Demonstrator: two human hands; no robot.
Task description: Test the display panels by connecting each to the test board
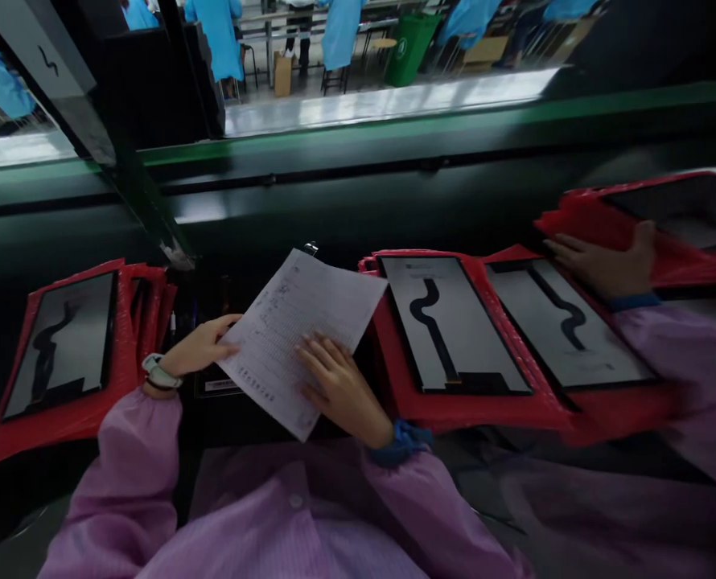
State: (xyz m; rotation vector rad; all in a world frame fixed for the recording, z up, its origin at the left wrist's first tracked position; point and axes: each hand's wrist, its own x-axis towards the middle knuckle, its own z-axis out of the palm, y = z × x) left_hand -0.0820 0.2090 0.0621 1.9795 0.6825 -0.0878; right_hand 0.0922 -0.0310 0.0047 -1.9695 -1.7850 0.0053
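Seen from the wearer's head, a printed white sheet point(301, 342) lies tilted at the middle of the view, on a dark counter point(20, 490). The person's left hand point(199, 347) comes in from 9 o'clock, its grip half curled over the sheet's left edge; whether the thumb pinches the paper from beneath cannot be told. A white-strapped watch point(158, 371) circles that wrist. The right hand point(334, 386) rests on the sheet's lower part at 5 o'clock, its grip open, fingers slightly spread and flat on the paper, with a blue cuff point(400, 444) at the wrist. A small metal clip point(310, 249) shows just past the sheet's top corner at 12 o'clock. At 9 o'clock, just beside the left hand, a display panel point(62, 346) sits in a red foam sleeve point(8, 426). Two more sleeved panels point(448, 322) lie at 3 o'clock, just beside the sheet, each showing a black winding strip. Further out at 2 o'clock, a co-worker's hand point(605, 265) in a lilac sleeve rests on red packaging point(581, 217). At 12 o'clock, past a green-striped conveyor point(394, 137), stand people in blue smocks point(219, 40) and a green bin point(409, 48).
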